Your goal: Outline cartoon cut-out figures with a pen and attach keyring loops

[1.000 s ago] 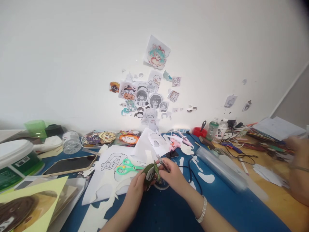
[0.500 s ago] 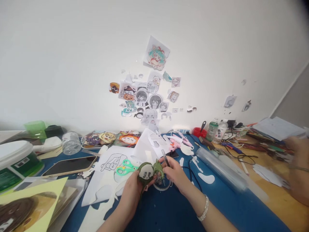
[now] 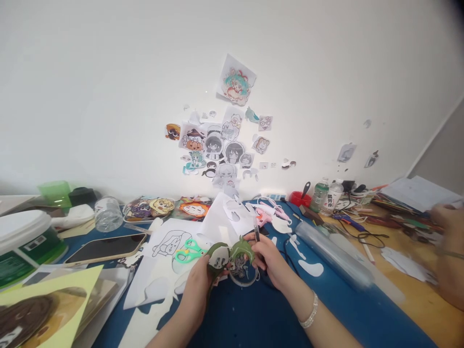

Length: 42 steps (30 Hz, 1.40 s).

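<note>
My left hand [image 3: 197,285] is closed on a green paper cutout of a cartoon figure [image 3: 229,256], held just above the blue mat [image 3: 253,314]. Its white face side is turned up. My right hand [image 3: 268,258] is closed round a slim pen-like tool [image 3: 256,231] that points up and away, and its fingers touch the right side of the cutout. A clear ring of tape [image 3: 243,279] lies under the cutout. Green scissors [image 3: 188,251] lie just left of my hands on white paper.
A phone [image 3: 105,247] and a green-and-white bucket [image 3: 25,241] lie at the left. A clear plastic roll [image 3: 331,251], bottles [image 3: 326,195] and pink glue guns [image 3: 268,215] are to the right. Another person's arm [image 3: 447,251] is at the far right. Stickers cover the wall [image 3: 224,140].
The cutout has turned so its white face shows and has spread wider. My right hand has tipped the pen-like tool more upright and shifted slightly right.
</note>
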### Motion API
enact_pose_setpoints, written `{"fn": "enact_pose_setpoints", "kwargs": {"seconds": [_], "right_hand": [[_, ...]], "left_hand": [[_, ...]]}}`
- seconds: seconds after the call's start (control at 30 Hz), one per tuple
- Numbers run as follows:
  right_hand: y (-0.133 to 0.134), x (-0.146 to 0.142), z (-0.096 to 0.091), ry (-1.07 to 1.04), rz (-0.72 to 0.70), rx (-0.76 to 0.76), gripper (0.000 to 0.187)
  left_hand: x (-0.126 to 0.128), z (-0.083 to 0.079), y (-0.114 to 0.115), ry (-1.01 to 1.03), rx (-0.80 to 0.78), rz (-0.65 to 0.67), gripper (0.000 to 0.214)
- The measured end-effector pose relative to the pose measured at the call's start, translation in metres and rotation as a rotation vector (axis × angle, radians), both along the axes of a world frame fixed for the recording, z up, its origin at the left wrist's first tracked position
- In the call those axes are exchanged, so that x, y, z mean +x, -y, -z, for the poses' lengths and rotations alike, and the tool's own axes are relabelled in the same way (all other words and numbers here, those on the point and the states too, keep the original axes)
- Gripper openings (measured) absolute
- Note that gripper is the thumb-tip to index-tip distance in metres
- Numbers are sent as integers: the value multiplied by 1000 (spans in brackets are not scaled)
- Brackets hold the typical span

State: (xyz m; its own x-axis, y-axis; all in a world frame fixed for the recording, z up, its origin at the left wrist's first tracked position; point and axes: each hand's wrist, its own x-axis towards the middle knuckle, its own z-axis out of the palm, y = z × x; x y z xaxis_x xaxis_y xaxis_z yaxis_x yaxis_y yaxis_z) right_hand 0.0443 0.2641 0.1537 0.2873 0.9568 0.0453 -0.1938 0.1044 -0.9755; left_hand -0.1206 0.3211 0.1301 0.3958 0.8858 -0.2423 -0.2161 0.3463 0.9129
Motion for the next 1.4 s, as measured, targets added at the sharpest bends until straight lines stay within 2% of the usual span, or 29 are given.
{"fn": "enact_pose_setpoints", "kwargs": {"seconds": [0.23,0.53,0.7,0.8,0.9,0.97,1.07,1.13,1.23,1.4], "right_hand": [[-1,8,-1,-98,-22,10,31],[1,9,-7,-225,-124,0,33],[8,13,-14,-256,-150,43,32],[8,16,-15,-241,-133,84,31],[6,16,-13,-202,-133,106,29],[6,14,-11,-174,-151,100,29],[7,8,-10,-139,-187,68,30],[8,4,-11,-118,-208,45,31],[9,-3,-12,-62,-246,8,32],[7,-10,-8,-11,-296,-57,33]], "left_hand": [[-1,0,0,-103,72,34,52],[-10,1,-3,-301,476,1,52],[-10,8,-10,-362,479,-58,55],[-10,12,-16,-416,463,-122,48],[-12,10,-17,-470,520,-145,46],[-13,6,-15,-493,618,-167,48],[-15,-1,-9,-498,847,-201,43],[-15,-4,-5,-479,980,-172,34],[-14,-6,2,-446,1081,-105,23],[-13,-7,9,-395,1071,-55,16]]}}
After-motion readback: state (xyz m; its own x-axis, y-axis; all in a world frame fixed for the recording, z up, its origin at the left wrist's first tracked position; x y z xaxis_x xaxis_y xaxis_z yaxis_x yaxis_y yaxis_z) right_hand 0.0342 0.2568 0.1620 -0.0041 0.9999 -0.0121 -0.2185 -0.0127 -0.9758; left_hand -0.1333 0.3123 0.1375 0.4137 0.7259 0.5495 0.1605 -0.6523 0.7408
